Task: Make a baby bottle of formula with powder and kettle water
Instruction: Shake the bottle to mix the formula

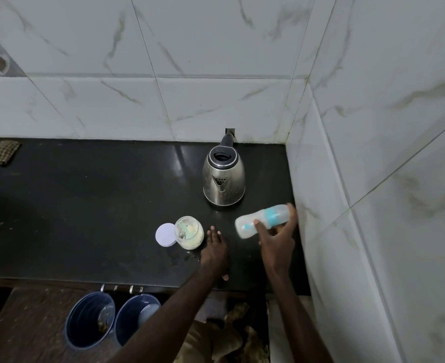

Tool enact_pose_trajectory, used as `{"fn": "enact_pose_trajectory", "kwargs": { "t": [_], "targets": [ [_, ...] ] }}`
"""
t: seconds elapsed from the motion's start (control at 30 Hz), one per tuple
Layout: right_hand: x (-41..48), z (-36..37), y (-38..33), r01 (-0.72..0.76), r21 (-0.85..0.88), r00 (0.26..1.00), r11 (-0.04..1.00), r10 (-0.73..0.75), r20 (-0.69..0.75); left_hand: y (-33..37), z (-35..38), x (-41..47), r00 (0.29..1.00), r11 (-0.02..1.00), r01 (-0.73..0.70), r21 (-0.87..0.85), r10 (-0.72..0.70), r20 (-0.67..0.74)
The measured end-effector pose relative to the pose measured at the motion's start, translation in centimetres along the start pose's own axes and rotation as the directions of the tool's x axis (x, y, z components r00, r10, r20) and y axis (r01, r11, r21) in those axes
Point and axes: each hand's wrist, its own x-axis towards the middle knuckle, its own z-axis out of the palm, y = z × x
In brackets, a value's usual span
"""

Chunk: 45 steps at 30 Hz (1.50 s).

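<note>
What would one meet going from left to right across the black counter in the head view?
Checked cloth → white lid → powder jar → left hand → baby bottle held by the right hand. The kettle is left out: it stands farther back, overlapping the left hand.

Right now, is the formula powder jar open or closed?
Open. The glass powder jar stands with its mouth uncovered, pale powder showing inside; its white lid lies flat on the black counter beside it.
</note>
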Motion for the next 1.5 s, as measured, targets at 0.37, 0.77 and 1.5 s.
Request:
{"fn": "enact_pose_trajectory", "kwargs": {
  "t": [0.37,0.77,1.5],
  "targets": [
    [-0.3,0.6,-0.3,-0.02,0.014,0.994,1.0,0.018,0.107,-0.4,0.1,0.0,1.0,0.998,-0.003,-0.057,0.003,0.001],
    [0.0,0.5,-0.4,0.023,-0.112,0.96,0.993,0.01,0.281,-0.2,-0.7,-0.4,0.999,0.998,-0.016,-0.06,0.019,0.044],
    [-0.5,-3.3,-5.6,0.392,-0.042,0.826,0.919,-0.332,0.456,-0.1,-1.2,-0.3,0.998,0.999,-0.033,0.007,0.032,0.058]
  ]
}}
